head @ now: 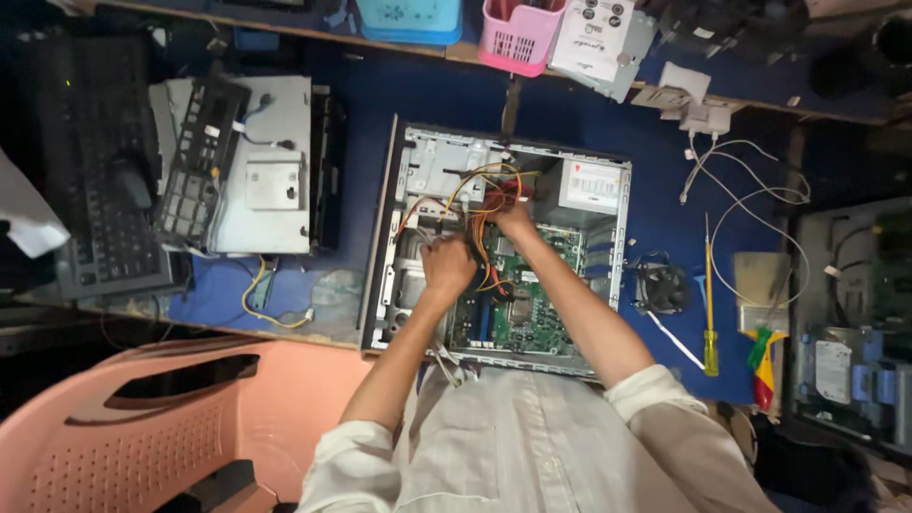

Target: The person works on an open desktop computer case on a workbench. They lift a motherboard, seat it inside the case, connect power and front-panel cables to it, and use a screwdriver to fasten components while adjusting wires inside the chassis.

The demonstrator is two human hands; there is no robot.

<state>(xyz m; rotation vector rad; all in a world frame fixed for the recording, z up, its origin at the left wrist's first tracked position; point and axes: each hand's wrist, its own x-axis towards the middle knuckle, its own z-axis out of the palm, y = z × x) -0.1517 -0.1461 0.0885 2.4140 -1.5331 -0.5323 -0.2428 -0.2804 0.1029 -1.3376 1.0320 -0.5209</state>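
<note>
A computer repair workshop: opened computer case [399, 237], screwdrivers [709, 304], loose parts everywhere.

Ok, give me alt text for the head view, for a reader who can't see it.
Seen from above, a person's left hand and right hand reach into an open computer case among orange and red cables over a green motherboard. A yellow-handled screwdriver lies right; a pink chair stands lower left.

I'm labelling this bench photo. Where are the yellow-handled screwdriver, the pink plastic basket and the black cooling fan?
yellow-handled screwdriver [711, 353], head view, on its handle.
pink plastic basket [518, 36], head view, on its slotted front wall.
black cooling fan [660, 288], head view, on its hub.
</note>
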